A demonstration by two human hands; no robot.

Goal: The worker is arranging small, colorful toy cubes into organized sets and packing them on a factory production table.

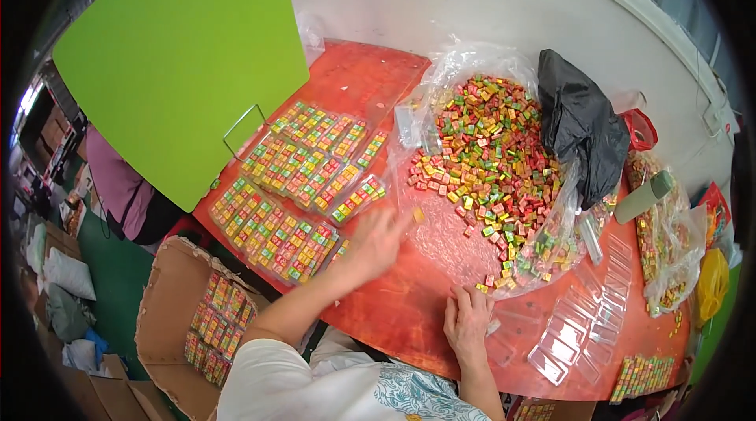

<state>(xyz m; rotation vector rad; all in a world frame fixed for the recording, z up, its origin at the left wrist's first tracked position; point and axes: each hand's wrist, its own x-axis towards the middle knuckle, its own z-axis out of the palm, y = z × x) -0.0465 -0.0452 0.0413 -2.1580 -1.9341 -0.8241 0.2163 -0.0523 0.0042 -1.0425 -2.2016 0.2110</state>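
So your left hand (pixel 376 244) is mid-frame beside the filled packs (pixel 276 224) at centre left, too blurry to tell if it's gripping anything. Your right hand (pixel 470 318), lower centre, has its fingers loosely apart on the red table (pixel 394 330), right by the bottom edge of that colourful block pile (pixel 492 161). Clear plastic trays (pixel 563 334) sit lower right.

No lettering is legible, even on the coloured blocks (pixel 490 149).
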